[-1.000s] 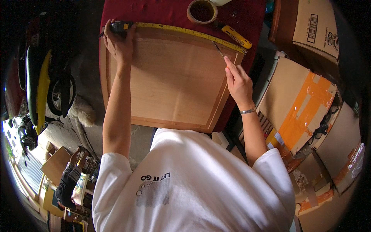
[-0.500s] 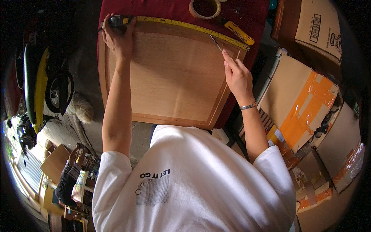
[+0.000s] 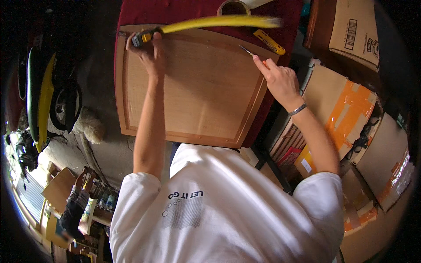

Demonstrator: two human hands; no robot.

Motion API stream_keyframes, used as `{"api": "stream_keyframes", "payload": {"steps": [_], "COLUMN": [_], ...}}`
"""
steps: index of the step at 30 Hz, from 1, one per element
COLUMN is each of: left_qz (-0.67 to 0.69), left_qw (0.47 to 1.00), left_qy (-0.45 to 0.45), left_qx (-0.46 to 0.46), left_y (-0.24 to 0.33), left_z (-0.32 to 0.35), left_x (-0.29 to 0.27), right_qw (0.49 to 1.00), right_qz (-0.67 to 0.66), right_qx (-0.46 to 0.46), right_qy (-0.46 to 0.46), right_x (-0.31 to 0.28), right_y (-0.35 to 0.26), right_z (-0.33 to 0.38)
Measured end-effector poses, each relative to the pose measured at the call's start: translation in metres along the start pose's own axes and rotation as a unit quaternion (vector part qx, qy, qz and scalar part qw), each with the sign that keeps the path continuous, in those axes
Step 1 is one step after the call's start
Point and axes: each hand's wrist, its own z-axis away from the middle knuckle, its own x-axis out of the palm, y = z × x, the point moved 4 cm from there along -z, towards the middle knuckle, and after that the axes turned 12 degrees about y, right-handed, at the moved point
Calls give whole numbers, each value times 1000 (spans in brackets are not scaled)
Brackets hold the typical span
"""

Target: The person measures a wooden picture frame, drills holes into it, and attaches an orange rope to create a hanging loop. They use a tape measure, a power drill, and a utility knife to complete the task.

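My left hand (image 3: 151,55) is closed around a black and yellow tape measure (image 3: 142,38) at the far left corner of a framed wooden panel (image 3: 193,83). Its yellow blade (image 3: 210,22) sticks out to the right, raised off the panel and blurred at its free end. My right hand (image 3: 283,83) grips a slim pointed tool (image 3: 247,51) with a thin shaft and a bit of orange showing at the fingers. The tool's tip points far-left over the panel's right side; whether it touches is unclear. A yellow utility knife (image 3: 269,42) lies just beyond the panel's far right corner.
Dark red cloth (image 3: 175,13) covers the table under the panel. A tape roll (image 3: 220,9) lies at the far edge. Cardboard boxes (image 3: 329,92) are stacked on the right. At lower left, another person's dark sleeve (image 3: 70,217) shows near cluttered shelves.
The tape blade has come away from the panel's far edge and swung up. My left hand has shifted right and nearer with the tape measure. My right hand moved slightly right, still gripping the tool.
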Motion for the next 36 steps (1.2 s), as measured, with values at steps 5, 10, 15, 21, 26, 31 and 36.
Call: {"api": "stream_keyframes", "payload": {"steps": [5,10,15,21,26,31,36], "left_qz": [63,48,66,-62,-118,-332,-420], "left_qw": [993,992,990,997,992,926,853], "left_qy": [56,8,41,9,-39,-174,-301], "left_qx": [-88,-114,-116,-44,-28,54,70], "left_y": [26,23,23,24,37,89,115], "left_z": [79,127,126,119,114,105,103], "left_x": [-33,-53,-51,-55,-65,-96,-128], "right_qw": [998,975,961,965,941,885,808], "right_qz": [-25,-63,-40,-79,-143,-359,-383], "right_qx": [-18,63,115,201,305,268,384], "right_qy": [-61,-203,-249,-148,-17,124,231], "right_x": [-7,-23,-19,-64,-65,73,43], "right_y": [9,2,-4,13,-50,-138,-42], "right_z": [-27,-80,-103,-122,-55,25,-19]}}
